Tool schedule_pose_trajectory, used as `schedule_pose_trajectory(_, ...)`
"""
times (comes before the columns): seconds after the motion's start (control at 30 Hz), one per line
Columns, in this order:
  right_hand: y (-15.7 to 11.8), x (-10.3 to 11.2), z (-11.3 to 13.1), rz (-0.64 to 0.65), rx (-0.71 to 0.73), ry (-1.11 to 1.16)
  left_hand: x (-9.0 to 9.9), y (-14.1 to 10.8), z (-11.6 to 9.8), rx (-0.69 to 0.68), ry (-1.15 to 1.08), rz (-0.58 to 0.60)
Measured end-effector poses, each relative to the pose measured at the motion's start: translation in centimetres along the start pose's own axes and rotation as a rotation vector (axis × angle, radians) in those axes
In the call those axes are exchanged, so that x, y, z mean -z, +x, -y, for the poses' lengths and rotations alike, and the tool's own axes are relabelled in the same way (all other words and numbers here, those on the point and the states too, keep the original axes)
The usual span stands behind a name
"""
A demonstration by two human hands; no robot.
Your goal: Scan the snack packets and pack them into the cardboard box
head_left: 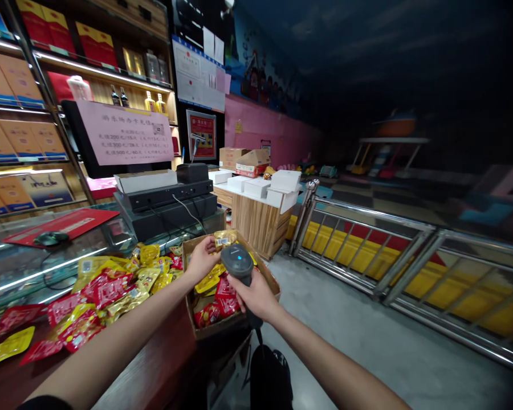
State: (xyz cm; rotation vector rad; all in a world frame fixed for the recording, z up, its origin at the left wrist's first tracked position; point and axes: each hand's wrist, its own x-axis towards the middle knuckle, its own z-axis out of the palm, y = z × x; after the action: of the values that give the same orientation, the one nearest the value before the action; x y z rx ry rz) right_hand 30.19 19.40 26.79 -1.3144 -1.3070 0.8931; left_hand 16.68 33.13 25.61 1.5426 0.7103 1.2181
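While the left hand (203, 261) pinches a small gold packet (226, 237), the right hand (259, 295) is clamped around the handle of a dark scanner (238, 262).

Both hands are over an open cardboard box (218, 331) containing yellow and red packets; the scanner's head is just beside the gold packet, and hands and scanner obstruct part of the view of the contents. To the left of the box, a loose pile of packets (111, 285) clutters the surface (141, 364). Behind the pile stand black machines (171, 196) with a cable (188, 209) across the front; farther left, a mouse (51, 239) sits by a red mat (81, 221). A pink sign (128, 134) covers a screen. Beyond the box, a wooden cabinet (256, 222) bears white boxes (257, 188) and cartons (254, 158). To the right, a metal railing (367, 210) bars off yellow padding (346, 242).
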Motion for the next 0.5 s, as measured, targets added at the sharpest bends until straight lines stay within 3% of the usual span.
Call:
schedule_pose_trajectory(0.17,-0.1,-0.1,-0.3,-0.006,-0.019,-0.002,0.0,2.1,0.4,-0.008,0.024,-0.093)
schedule_pose_trajectory(0.27,-0.3,-0.3,-0.4,0.035,-0.044,0.024,1.2,2.7,0.5,-0.017,0.105,-0.156)
schedule_pose_trajectory(0.37,-0.7,-0.7,-0.2,0.066,-0.039,0.071,3.9,2.1,0.3,-0.037,0.22,-0.198)
schedule_pose_trajectory(0.5,-1.7,-1.1,0.4,0.111,-0.083,0.089,9.8,0.0,-0.3,-0.006,0.45,-0.21)
